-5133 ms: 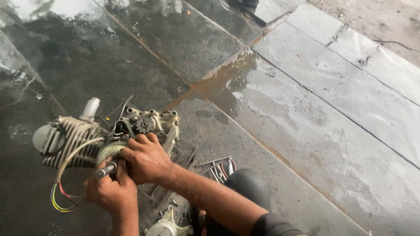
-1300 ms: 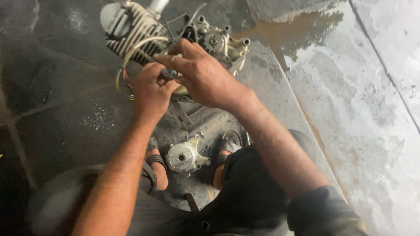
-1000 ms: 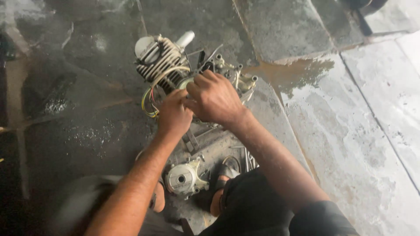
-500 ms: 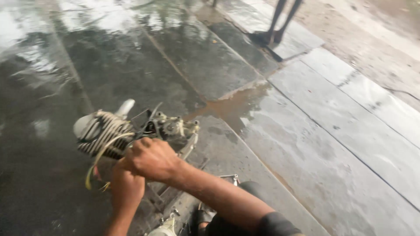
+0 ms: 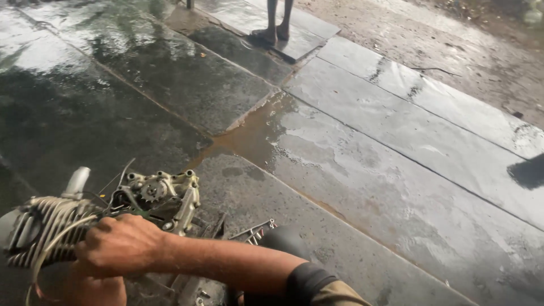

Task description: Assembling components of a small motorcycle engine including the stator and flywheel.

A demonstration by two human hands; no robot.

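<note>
One small engine [image 5: 85, 218] lies on the wet stone floor [image 5: 368, 170], bottom left corner. Two hands — right hand [image 5: 119, 245] clenched on its finned cylinder, left hand [image 5: 93, 290] beneath, grip unclear. One sprocket [image 5: 152, 191] faces up.

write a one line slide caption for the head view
Right hand and left hand on a small finned engine resting on wet stone floor.

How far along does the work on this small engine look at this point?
Already done: the engine sits on the wet stone floor with its sprocket and casing exposed, and loose metal parts lie beside it. In hand: the right hand rests on the engine and the left hand is beneath it, grip hidden. Left: the engine remains open, not closed up.
</note>
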